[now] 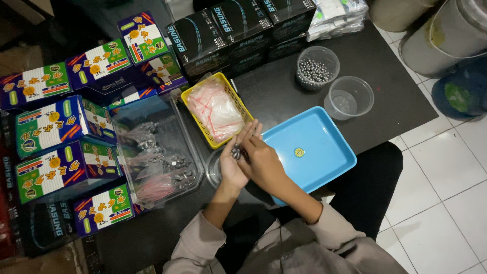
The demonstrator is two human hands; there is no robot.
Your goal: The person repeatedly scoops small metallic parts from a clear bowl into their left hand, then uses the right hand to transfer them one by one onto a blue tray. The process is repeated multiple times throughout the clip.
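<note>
My left hand (231, 167) is cupped palm up over the low black table, holding a small heap of steel balls (236, 151). My right hand (261, 160) lies against it, fingertips pinching at those balls. Both hands meet between a yellow basket (195, 114) of small clear bags with red strips and a blue tray (324, 152) that holds one small yellow round sticker (299, 152). A small clear round cup (214, 170) sits just under my left hand, partly hidden.
A clear cup of steel balls (315, 68) and an almost empty clear cup (349, 97) stand at the back right. A clear bin (154, 147) of filled bags is at left, ringed by colourful boxes (56, 127). Black boxes (228, 35) line the far edge. White tiled floor lies at right.
</note>
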